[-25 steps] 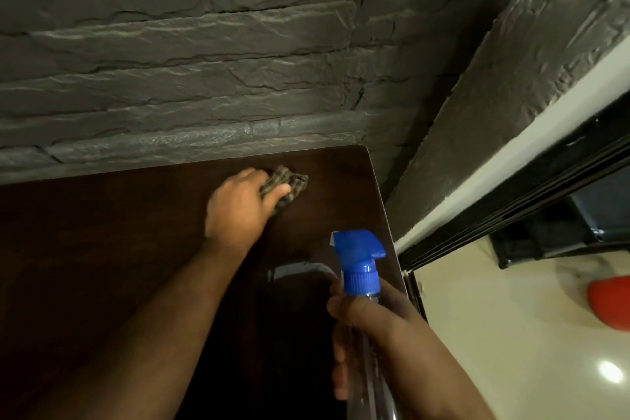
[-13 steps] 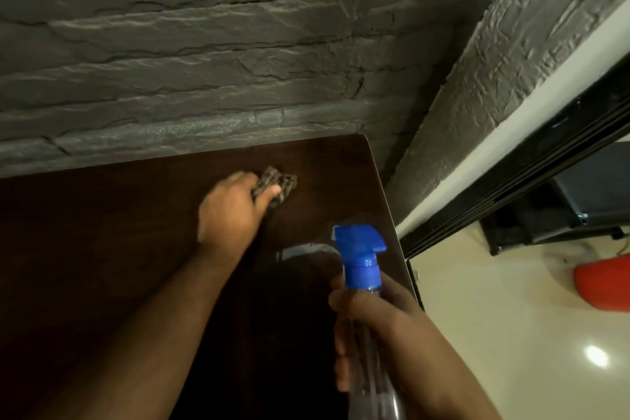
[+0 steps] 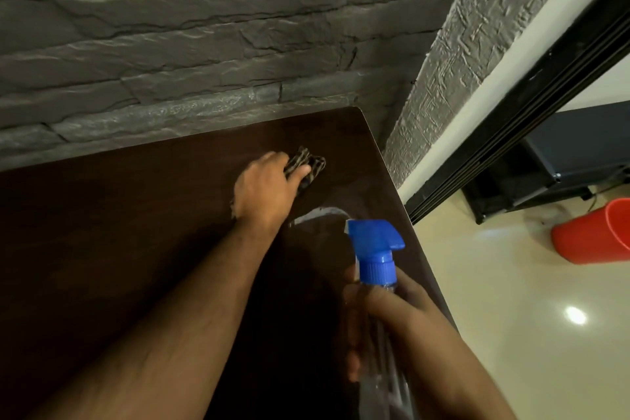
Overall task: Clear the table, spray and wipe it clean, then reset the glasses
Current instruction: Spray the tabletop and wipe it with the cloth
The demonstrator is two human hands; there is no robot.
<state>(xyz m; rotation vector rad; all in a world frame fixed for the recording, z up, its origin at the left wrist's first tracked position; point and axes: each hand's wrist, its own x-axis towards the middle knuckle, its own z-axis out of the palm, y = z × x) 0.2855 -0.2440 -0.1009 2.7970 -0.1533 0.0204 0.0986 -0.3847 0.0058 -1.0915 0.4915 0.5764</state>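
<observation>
A dark brown wooden table (image 3: 119,232) fills the lower left, with its far right corner against the stone wall. My left hand (image 3: 264,193) presses a checked cloth (image 3: 308,167) flat on the tabletop near that corner. My right hand (image 3: 397,324) grips a clear spray bottle (image 3: 375,249) with a blue trigger head, held upright over the table's right edge. A wet streak (image 3: 317,213) shines on the wood between the two hands. No glasses are in view.
A grey stone wall (image 3: 204,44) runs behind the table and turns at a textured pillar (image 3: 453,54) on the right. Right of the table lies a pale glossy floor (image 3: 511,317) with a red bucket (image 3: 593,237) and a black sliding-door track (image 3: 511,119).
My left hand has slid the cloth a little along the tabletop near the far corner. The view has shifted slightly left, so the red bucket shows more. The bottle stays upright.
</observation>
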